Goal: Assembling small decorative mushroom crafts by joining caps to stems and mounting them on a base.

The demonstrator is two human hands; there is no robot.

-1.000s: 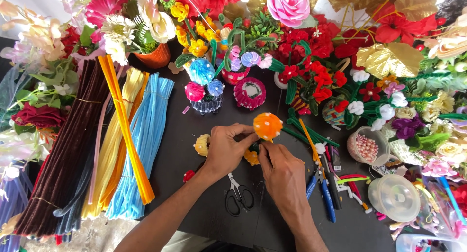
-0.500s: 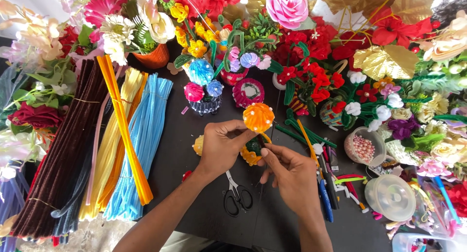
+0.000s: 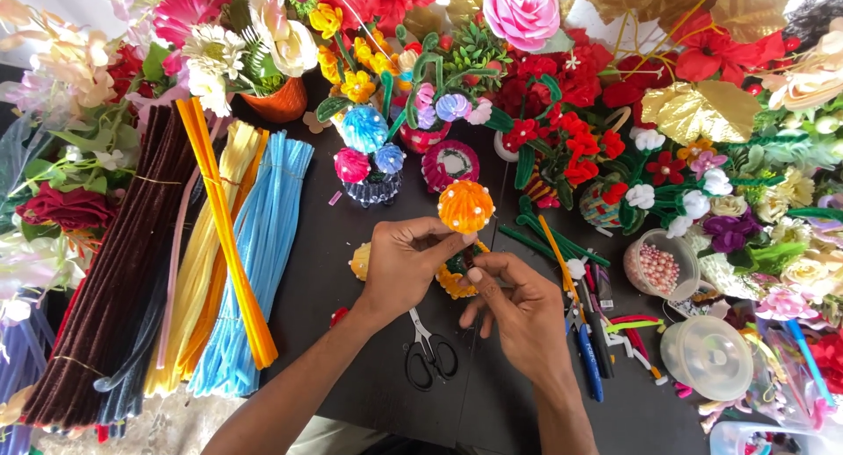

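Left hand (image 3: 406,266) is pinching the stem under a fuzzy orange ball-shaped pipe-cleaner flower (image 3: 466,206), right hand (image 3: 518,306) is closing its fingertips on the stem just below. Black-handled scissors (image 3: 428,354) are lying near, bundles of blue pipe cleaners (image 3: 255,244) are crowding the left, a clear tub of pink beads (image 3: 657,266) is sitting right. Only bare black counter (image 3: 369,393) is near the edge.
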